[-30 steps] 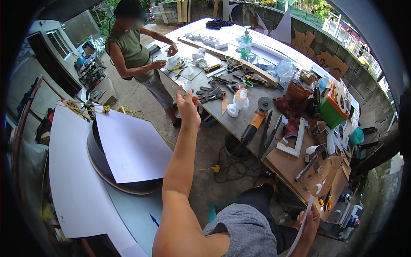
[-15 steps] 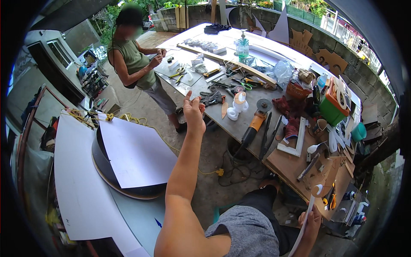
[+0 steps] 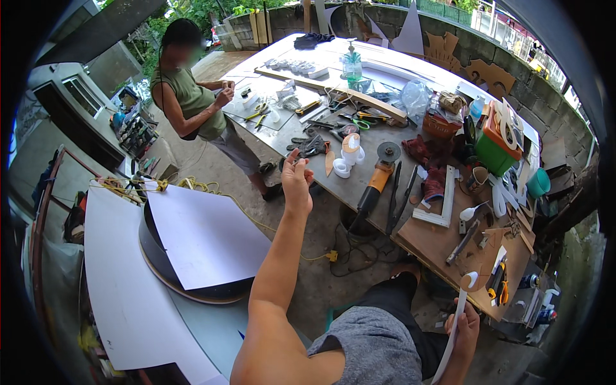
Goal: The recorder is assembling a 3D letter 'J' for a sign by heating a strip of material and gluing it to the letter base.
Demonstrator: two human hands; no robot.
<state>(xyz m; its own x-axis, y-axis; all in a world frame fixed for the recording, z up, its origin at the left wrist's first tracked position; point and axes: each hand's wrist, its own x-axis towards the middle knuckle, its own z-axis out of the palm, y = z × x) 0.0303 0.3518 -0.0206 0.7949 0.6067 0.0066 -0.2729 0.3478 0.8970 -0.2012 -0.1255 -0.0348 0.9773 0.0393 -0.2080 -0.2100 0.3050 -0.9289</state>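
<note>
My left hand (image 3: 297,183) is held out past the near edge of the work table, its fingers curled together. Whatever lies between thumb and fingers is too small to make out. Dark gloves (image 3: 310,146) and white plastic cups (image 3: 346,157) lie on the table just beyond it. Low at the right, my right hand (image 3: 468,326) is closed around a long white strip (image 3: 454,340). At the strip's upper end shows a round tan piece (image 3: 469,281) with a white blob on it, close to the brown board (image 3: 487,263) on the table's corner.
An angle grinder (image 3: 377,186) rests on the table edge, with a white frame piece (image 3: 443,205) and yellow-handled pliers (image 3: 502,285) further right. A co-worker (image 3: 199,96) stands across at the left, hands together. White sheets (image 3: 205,237) lie over a dark round form nearby.
My left hand has shifted slightly down and right in the view, its fingers more curled. The right hand keeps the strip, with small movement. The whole view has turned a little.
</note>
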